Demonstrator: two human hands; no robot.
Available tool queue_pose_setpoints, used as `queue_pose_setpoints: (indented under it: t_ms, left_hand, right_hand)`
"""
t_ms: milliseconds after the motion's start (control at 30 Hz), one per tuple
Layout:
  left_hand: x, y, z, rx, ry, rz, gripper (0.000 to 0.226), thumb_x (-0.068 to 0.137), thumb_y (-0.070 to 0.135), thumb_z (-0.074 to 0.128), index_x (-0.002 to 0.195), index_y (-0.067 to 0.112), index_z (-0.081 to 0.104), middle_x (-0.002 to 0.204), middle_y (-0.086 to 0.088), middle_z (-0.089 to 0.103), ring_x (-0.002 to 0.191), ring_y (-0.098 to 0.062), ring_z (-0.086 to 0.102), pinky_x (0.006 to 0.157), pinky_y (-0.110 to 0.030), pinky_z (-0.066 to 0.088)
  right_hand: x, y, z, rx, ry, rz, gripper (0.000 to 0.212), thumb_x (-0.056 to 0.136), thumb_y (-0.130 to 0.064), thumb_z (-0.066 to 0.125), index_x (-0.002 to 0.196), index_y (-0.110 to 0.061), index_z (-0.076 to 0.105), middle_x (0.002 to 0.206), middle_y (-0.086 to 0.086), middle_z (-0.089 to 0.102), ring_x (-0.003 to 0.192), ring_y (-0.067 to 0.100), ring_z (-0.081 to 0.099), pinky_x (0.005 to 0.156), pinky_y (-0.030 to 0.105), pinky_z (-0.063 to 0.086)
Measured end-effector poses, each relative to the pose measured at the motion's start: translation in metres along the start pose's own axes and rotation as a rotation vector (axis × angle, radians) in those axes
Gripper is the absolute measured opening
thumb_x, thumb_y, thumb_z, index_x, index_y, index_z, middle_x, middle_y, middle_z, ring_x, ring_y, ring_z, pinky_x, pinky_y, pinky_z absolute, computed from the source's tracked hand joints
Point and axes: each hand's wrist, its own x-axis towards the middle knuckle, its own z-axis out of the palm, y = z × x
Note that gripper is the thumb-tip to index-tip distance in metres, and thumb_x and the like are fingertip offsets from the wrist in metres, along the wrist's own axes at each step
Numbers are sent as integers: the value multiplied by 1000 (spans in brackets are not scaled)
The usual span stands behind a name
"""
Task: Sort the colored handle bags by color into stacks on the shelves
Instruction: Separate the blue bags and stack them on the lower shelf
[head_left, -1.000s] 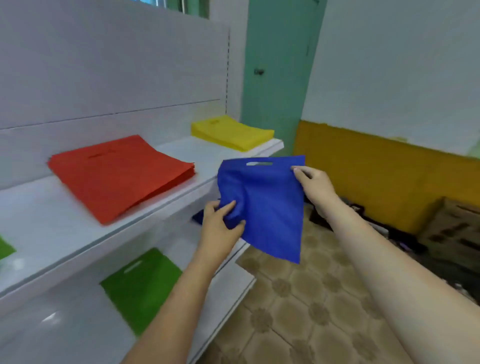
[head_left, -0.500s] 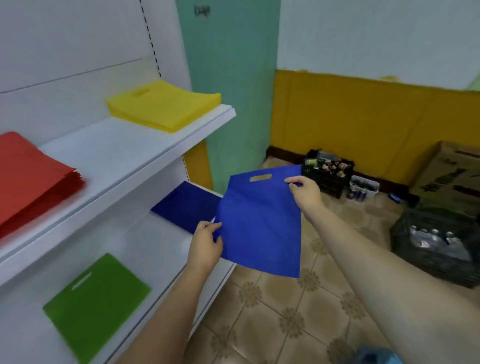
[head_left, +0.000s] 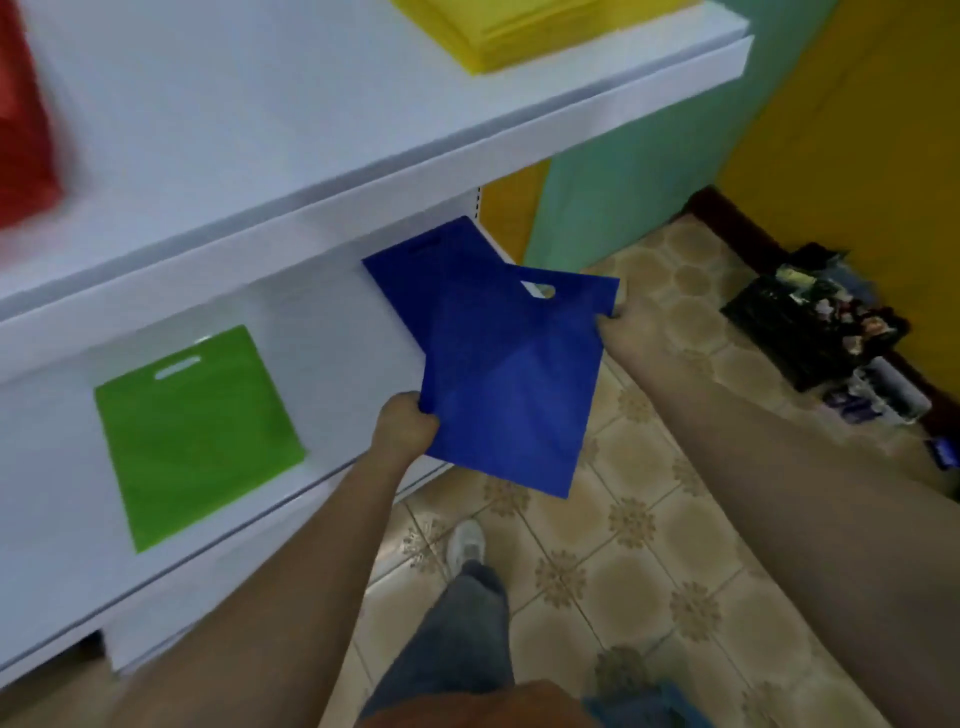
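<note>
Head view: both hands on one blue bag (head_left: 511, 395), held in the air over the front edge of the lower shelf (head_left: 332, 343). Left hand (head_left: 408, 428) grip curled round its lower-left corner; right hand (head_left: 615, 314) grip pinches the top-right corner beside the handle slot. It overlaps a second blue bag (head_left: 431, 270) lying flat on that shelf (contact unclear). Green bag (head_left: 195, 431) flat further left. Yellow stack (head_left: 498, 31) and red stack (head_left: 26, 119) on the upper shelf (head_left: 260, 119).
</note>
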Motion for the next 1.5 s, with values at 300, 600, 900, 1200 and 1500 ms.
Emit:
queue_pose_setpoints:
  t_ms: [300,600,900,1200,1500]
  left_hand:
    - [81,-5,18,-368,14,-304,31,92,23,40,120,21,52,115,-2,59,95,-34,63,74,-53,59]
    - [127,19,41,-789,249,-407,39,92,-6,34,123,10,52,121,-12,58,91,-32,64,51,-39,59]
    - [193,41,46,-662,321,-414,27,96,5,40,119,15,48,121,-4,48,103,-36,56,67,-50,60]
    - [201,34,76,-122,477,-444,50,95,28,51,138,5,36,131,-14,36,118,-32,42,81,-37,42]
    - [172,39,72,-74,468,-400,46,94,28,50,135,9,40,132,-14,42,122,-33,41,92,-43,44]
  right_hand:
    - [148,-10,58,-220,-282,16,26,96,-16,52,80,1,64,73,14,67,71,26,65,80,42,55]
    - [232,-37,126,418,-313,168,21,99,-8,50,117,-9,61,101,12,61,70,20,51,65,25,44]
    - [225,39,155,-85,-648,-23,57,95,-23,56,146,-14,33,126,2,49,103,18,50,89,28,45]
    - [229,57,152,26,-622,31,51,96,-14,51,144,-14,35,114,-1,48,98,17,48,86,29,42]
    - [211,33,134,-192,-563,-153,52,99,-22,47,147,-9,32,142,13,44,122,30,49,95,32,44]
